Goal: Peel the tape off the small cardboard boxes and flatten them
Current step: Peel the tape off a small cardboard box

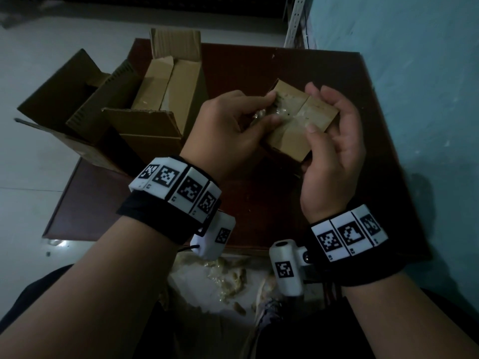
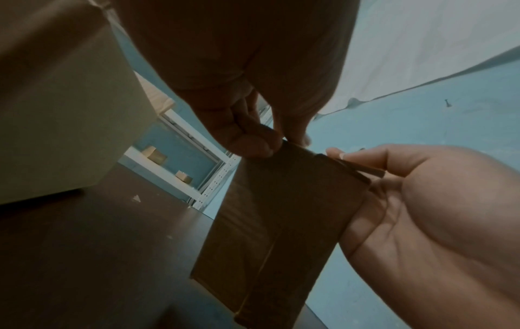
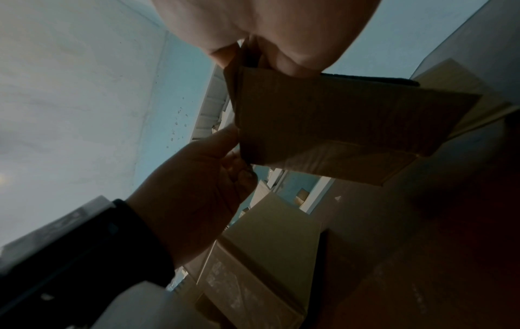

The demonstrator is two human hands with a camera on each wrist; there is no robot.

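A small brown cardboard box [image 1: 300, 120] hangs in the air above the dark red table [image 1: 259, 203], held between both hands. My right hand [image 1: 329, 141] grips its right side, thumb on the taped top face and fingers behind. My left hand [image 1: 233, 125] pinches a crumpled strip of clear tape [image 1: 261, 115] at the box's left end. In the left wrist view the box [image 2: 275, 222] shows its dark underside, with left fingertips [image 2: 253, 142] at its top corner. The right wrist view shows the box [image 3: 337, 124] below the right hand.
A large open carton [image 1: 111, 110] at the table's left holds more small boxes [image 1: 168, 81]. Peeled tape scraps [image 1: 228, 278] lie on the floor near my feet. A teal wall [image 1: 427, 73] stands close on the right, with a white rack upright [image 1: 295, 19] at the back.
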